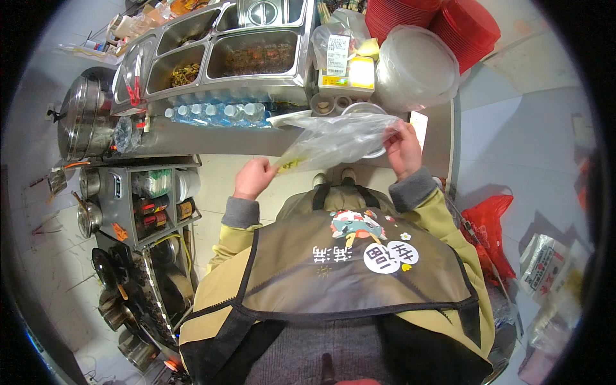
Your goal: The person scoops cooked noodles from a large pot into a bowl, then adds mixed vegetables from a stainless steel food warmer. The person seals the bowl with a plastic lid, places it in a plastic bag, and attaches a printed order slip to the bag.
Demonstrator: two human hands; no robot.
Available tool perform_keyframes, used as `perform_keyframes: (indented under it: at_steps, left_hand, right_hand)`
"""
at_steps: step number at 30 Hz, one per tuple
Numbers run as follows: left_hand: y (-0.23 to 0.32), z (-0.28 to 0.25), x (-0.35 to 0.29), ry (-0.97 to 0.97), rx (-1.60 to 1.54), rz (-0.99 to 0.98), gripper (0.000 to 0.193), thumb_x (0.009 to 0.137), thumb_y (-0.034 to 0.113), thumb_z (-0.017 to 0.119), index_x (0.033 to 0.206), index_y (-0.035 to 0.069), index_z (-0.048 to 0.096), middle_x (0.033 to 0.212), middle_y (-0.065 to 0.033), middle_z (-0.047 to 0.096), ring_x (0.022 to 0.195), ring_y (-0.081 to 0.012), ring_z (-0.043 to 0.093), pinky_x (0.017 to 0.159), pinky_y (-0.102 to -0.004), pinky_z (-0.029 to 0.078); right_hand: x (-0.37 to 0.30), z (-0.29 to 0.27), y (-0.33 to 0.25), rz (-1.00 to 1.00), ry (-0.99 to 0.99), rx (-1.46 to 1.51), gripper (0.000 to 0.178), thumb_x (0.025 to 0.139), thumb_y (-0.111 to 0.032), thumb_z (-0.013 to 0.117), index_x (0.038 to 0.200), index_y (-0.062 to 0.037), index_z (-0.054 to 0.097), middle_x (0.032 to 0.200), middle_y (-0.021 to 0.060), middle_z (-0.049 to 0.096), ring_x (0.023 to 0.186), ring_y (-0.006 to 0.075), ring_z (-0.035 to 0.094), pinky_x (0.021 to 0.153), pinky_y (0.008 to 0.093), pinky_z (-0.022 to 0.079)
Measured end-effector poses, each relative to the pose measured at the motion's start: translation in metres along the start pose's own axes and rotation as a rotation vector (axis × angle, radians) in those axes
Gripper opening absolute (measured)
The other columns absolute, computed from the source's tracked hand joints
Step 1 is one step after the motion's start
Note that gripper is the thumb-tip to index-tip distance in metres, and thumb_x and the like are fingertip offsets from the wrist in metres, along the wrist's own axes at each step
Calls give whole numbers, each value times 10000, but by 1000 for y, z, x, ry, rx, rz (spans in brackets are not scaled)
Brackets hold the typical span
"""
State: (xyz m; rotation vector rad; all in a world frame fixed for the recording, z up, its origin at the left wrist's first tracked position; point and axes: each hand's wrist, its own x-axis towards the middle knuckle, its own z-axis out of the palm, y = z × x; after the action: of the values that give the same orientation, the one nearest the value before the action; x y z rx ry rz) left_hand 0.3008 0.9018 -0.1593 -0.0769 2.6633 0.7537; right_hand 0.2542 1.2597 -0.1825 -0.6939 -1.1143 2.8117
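Note:
A thin see-through plastic bag (337, 140) with a small yellowish-green print is stretched between my hands. At its lower left corner, the closed fingers of my left hand (252, 179) pinch it. My right hand (404, 149) grips the bag's other end with bent fingers. Partly behind the bag stands a round tub with a pale rim (364, 108), its contents hidden by the plastic. Two small round cups (323, 103) sit to the left of that tub. Just past my right hand lies a white card or slip (418, 127).
Steel food pans (251, 54) fill the counter's far left, with red-handled tongs (134, 90) on them. Bottled water (221, 114) lines its front. Red bowls (465, 29) and wrapped clear lids (417, 67) stack far right. A large steel pot (83, 119) and shelf unit (122, 202) stand left.

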Motion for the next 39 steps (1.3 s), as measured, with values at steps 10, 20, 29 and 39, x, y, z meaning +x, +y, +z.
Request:
perform_keyframes:
  at_steps: [10, 20, 29, 39]
  left_hand:
    - [145, -9, -3, 295, -160, 596, 656, 711, -10, 645, 1338, 86, 477, 1418, -148, 396, 1142, -344, 543, 914, -397, 478]
    - [136, -35, -13, 377, 88, 783, 615, 596, -159, 521, 1135, 116, 626, 1132, -86, 553, 945, -282, 566, 800, -348, 489]
    - [130, -35, -12, 362, 225, 566, 337, 794, 292, 697, 1095, 172, 604, 845, -82, 668, 666, -292, 640, 561, -395, 500]
    - [87, -57, -44, 853, 337, 574, 230, 837, 45, 565, 1060, 54, 621, 993, -112, 636, 860, -257, 621, 731, -356, 503]
  right_hand:
    - [-56, 76, 4, -266, -529, -727, 124, 903, -106, 612, 869, -85, 495, 694, -51, 465, 569, 48, 401, 516, 229, 353]
    - [-25, 58, -45, -587, -515, -1382, 173, 786, -51, 601, 944, -25, 533, 735, 106, 563, 644, 221, 572, 593, 324, 446]
    - [-17, 54, -61, 29, -313, -394, 222, 907, -89, 602, 1099, 20, 577, 904, 41, 646, 803, 87, 588, 744, 222, 480]
    - [-52, 65, -65, -1348, -1019, -1582, 155, 829, -87, 664, 962, -31, 609, 852, 78, 577, 755, 209, 578, 688, 312, 494]
